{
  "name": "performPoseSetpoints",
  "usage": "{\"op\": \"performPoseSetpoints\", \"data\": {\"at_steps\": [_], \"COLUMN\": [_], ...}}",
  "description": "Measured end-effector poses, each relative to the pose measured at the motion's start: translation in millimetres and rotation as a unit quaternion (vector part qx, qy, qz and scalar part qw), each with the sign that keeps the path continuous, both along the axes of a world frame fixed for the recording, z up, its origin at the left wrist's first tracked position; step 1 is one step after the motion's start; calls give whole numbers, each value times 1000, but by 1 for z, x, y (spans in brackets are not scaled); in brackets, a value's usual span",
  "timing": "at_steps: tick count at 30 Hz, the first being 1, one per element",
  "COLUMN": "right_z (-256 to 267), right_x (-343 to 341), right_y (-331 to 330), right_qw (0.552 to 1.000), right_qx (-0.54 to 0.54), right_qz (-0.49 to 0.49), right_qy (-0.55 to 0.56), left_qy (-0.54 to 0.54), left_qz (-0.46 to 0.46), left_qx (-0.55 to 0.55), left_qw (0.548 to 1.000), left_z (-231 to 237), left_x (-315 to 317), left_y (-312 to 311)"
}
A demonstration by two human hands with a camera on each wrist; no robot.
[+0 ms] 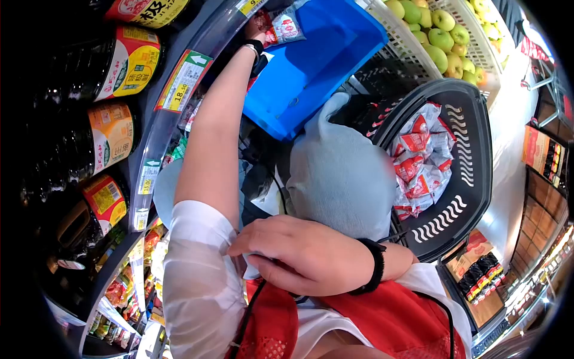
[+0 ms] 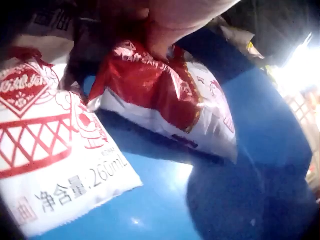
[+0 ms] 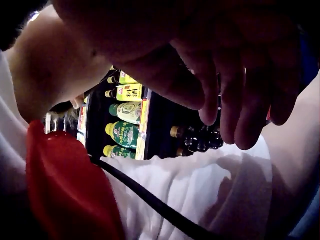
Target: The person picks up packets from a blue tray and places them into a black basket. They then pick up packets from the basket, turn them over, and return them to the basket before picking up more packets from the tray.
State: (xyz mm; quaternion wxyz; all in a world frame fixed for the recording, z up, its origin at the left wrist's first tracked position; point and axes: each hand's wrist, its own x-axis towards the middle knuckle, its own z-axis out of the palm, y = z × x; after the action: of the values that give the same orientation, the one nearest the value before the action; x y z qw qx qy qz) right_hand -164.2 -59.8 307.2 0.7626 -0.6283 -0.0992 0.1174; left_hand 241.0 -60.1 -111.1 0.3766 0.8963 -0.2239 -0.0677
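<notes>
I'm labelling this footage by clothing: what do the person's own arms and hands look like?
The left sleeve is white, thin and ends near the elbow; the right sleeve is white too. The right hand has a black band at the wrist, the left hand a dark strap; neither wears a glove.

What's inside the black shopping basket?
A pile of red-and-white plastic sachets lies inside the basket. Whatever is beneath the top sachets is covered, so it can't be seen.
</notes>
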Motion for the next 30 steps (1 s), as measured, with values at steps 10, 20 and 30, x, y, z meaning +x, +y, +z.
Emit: {"op": "performPoseSetpoints", "data": {"at_steps": [10, 20, 30], "right_z": [7, 89, 84], "right_x": [0, -34, -42], "right_y": [-2, -88, -85], "right_qw": [996, 852, 851], "right_qx": [-2, -112, -103], "right_qz": [-71, -384, -361], "right_qy": [-51, -339, -367], "left_qy": [147, -78, -164], "left_qz": [111, -249, -207], "left_qx": [116, 364, 435], "left_qw": [976, 894, 861], "left_z": [73, 104, 22], "left_x": [-71, -123, -118], "left_y": [18, 13, 3]}}
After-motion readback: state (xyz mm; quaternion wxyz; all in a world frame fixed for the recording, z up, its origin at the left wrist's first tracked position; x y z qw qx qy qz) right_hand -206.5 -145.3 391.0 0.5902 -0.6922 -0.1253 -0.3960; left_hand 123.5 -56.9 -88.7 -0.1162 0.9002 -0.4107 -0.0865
